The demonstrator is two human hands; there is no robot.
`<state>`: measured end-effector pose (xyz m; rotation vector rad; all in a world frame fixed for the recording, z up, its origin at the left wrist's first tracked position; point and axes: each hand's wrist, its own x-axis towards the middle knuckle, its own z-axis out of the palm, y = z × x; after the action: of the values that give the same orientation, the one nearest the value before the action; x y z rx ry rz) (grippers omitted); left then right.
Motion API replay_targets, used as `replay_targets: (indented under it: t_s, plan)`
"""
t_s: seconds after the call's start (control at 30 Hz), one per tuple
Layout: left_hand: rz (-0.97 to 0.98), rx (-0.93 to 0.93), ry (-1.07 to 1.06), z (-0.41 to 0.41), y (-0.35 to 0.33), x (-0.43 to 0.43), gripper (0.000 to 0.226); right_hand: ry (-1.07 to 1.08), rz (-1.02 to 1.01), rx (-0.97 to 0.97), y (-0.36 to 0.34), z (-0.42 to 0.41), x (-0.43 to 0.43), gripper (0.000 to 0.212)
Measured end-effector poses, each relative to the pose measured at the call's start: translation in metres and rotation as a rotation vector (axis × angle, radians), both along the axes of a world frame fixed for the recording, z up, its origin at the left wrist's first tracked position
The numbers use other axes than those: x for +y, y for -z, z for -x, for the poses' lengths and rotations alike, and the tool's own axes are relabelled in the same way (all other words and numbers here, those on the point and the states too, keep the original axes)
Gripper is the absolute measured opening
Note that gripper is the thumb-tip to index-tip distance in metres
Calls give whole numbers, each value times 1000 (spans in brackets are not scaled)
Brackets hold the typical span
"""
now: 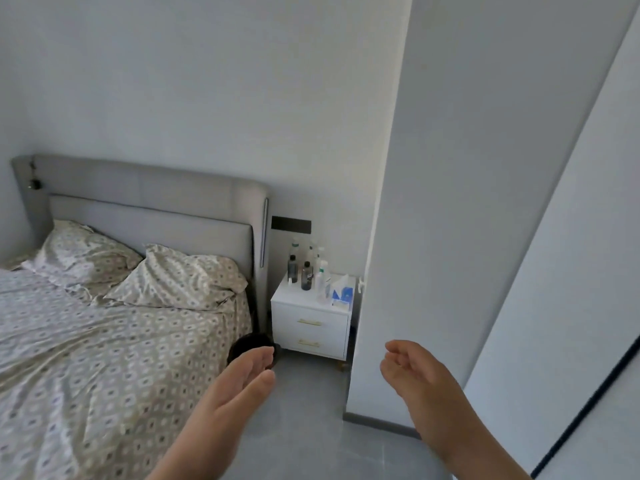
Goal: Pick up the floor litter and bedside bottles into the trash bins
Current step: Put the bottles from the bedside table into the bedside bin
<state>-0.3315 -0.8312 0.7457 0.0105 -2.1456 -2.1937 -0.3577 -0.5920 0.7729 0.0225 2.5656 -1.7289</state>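
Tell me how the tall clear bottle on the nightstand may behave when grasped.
The clear bottle looks tall and narrow, so it probably tips easily. The dark bottles stand close beside it, so a nudge may topple them.

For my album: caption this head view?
Empty left hand and right hand held out toward clear and dark bottles on white two-drawer nightstand.

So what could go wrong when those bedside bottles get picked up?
The bottles stand tightly clustered on the nightstand, so reaching for a back one could topple others. The tissue box beside them might get swept off. Grabbing several at once with the empty left hand and right hand risks a drop.
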Motion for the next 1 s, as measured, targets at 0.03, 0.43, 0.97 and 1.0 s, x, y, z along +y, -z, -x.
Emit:
replay_targets:
  t_s: [0.03, 0.43, 0.97, 1.0]
  plan:
    - [-4, -15, -20, 22, 1, 1, 62, -5, 8, 9, 2, 25, 0, 20]
    - [70, -34, -296, 212, -17, -49, 36, -166, -14, -29, 0, 272, -51, 36]
    - [-37, -131, -198, 560, 43, -179, 21, -35, -133, -129, 36, 572, -153, 26]
    - [-25, -134, -172, 584, 43, -182, 27, -9, -127, -131, 38, 590, -154, 26]
